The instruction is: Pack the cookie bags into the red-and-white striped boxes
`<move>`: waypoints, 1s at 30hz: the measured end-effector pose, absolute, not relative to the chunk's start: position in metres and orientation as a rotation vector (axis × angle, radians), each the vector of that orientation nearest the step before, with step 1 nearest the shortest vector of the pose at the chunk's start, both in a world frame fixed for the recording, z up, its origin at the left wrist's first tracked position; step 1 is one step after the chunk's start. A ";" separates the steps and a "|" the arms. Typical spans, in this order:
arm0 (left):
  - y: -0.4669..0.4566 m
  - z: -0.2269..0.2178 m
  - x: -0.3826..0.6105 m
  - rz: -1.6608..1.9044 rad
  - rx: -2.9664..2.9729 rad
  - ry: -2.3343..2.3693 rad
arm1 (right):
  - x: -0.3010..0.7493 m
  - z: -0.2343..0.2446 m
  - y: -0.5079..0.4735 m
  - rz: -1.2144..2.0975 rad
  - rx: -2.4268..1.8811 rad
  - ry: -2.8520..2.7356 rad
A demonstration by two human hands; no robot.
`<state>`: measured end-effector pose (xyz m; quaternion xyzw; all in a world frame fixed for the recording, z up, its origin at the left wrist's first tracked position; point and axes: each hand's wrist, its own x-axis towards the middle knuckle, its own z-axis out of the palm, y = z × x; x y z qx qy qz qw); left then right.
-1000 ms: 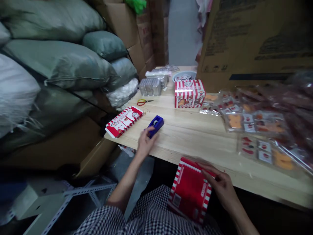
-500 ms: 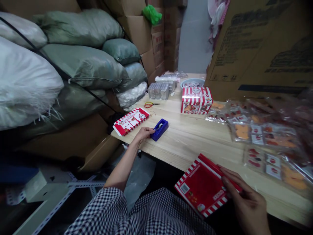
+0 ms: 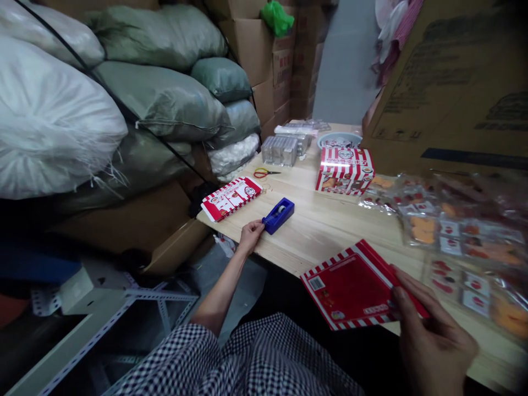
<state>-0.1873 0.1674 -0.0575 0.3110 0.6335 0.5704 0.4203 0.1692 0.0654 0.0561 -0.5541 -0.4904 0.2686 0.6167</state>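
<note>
My left hand is at the front end of a blue tape dispenser, thumb and finger pinched together at its cutting edge. The clear tape between them is barely visible; its roll sits in the dispenser. My right hand grips a flat red carton with white-striped edges by its right side. This carton is tilted over the table's front edge, with its barcode corner to the left.
A folded red-and-white carton and scissors lie behind the dispenser. Farther back stand an upright striped box, clear packs and a round bowl. Bagged toy-food pieces cover the right side. Sacks are stacked left.
My left hand stays pinched at the dispenser's front end. My right hand has turned the carton slightly and lifted it a little. The whole view has shifted.
</note>
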 end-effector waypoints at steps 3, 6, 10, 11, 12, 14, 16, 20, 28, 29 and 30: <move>0.165 -0.057 -0.189 1.483 0.767 1.713 | 0.161 0.062 0.071 0.514 -1.204 -1.133; 0.156 -0.039 -0.177 1.519 0.774 1.728 | 0.160 0.057 0.077 0.371 -1.204 -1.247; 0.133 0.012 -0.122 1.511 0.890 1.514 | 0.162 0.038 0.086 0.394 -1.119 -1.535; 0.126 0.027 -0.103 1.469 0.945 1.367 | 0.162 0.034 0.087 0.414 -1.101 -1.573; 0.119 0.041 -0.083 1.448 0.970 1.242 | 0.161 0.031 0.088 0.430 -1.093 -1.594; 0.109 0.063 -0.046 1.336 0.987 1.044 | 0.159 0.029 0.089 0.438 -1.096 -1.605; 0.105 0.072 -0.018 1.237 0.961 0.929 | 0.157 0.031 0.089 0.420 -1.088 -1.614; 0.111 0.064 0.006 1.190 0.841 0.910 | 0.154 0.035 0.090 0.361 -1.048 -1.649; 0.112 0.053 0.009 1.148 0.763 0.964 | 0.163 0.036 0.100 0.235 -1.021 -1.872; 0.112 0.050 0.010 1.128 0.788 0.966 | 0.165 0.036 0.101 0.241 -1.014 -1.883; 0.114 0.047 0.010 1.125 0.819 0.981 | 0.167 0.037 0.102 0.256 -1.006 -1.882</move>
